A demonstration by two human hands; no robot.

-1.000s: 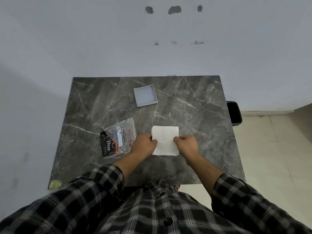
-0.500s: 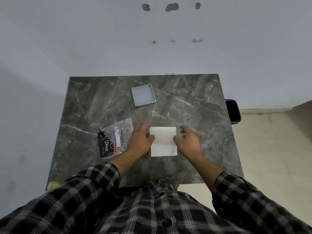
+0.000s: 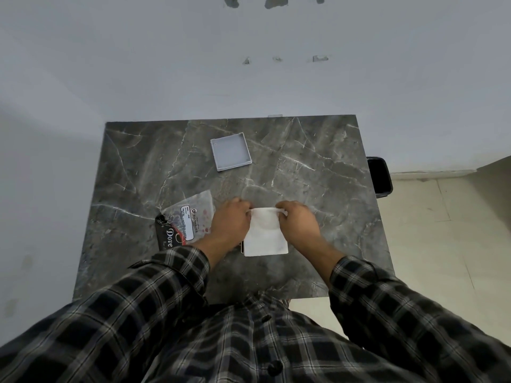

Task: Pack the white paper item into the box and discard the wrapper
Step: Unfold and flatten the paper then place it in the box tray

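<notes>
Your left hand (image 3: 231,225) and right hand (image 3: 297,223) each have fingers clamped on a far corner of the white paper item (image 3: 265,233), near the bench's (image 3: 318,167) front edge. The wrapper (image 3: 185,219) lies just left; the box (image 3: 231,155) sits toward the back edge.

Grey marble table (image 3: 318,167), pale wall (image 3: 166,64)
</notes>
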